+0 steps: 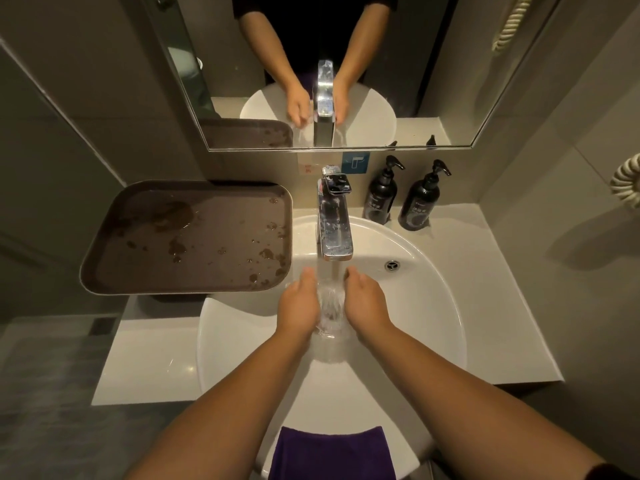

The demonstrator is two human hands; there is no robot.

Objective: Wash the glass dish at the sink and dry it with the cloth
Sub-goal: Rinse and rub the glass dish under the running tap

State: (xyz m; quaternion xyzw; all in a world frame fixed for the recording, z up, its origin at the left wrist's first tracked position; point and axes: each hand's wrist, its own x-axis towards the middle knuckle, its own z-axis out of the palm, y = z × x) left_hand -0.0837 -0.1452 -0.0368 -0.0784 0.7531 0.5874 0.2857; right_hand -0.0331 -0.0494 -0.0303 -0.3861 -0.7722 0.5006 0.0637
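Note:
A clear glass dish (331,308) sits between my two hands under running water from the chrome tap (334,220), above the white sink (426,292). My left hand (298,303) grips its left edge and my right hand (367,299) grips its right edge, fingers curled round the rim. Water splashes over the dish, so its shape is hard to make out. A purple cloth (332,453) hangs over the sink's near rim, below my forearms.
A wet brown tray (187,237) lies on the counter at the left, overlapping the sink rim. Two dark pump bottles (381,194) (420,199) stand behind the sink at the right. A mirror (329,71) is on the wall above the tap.

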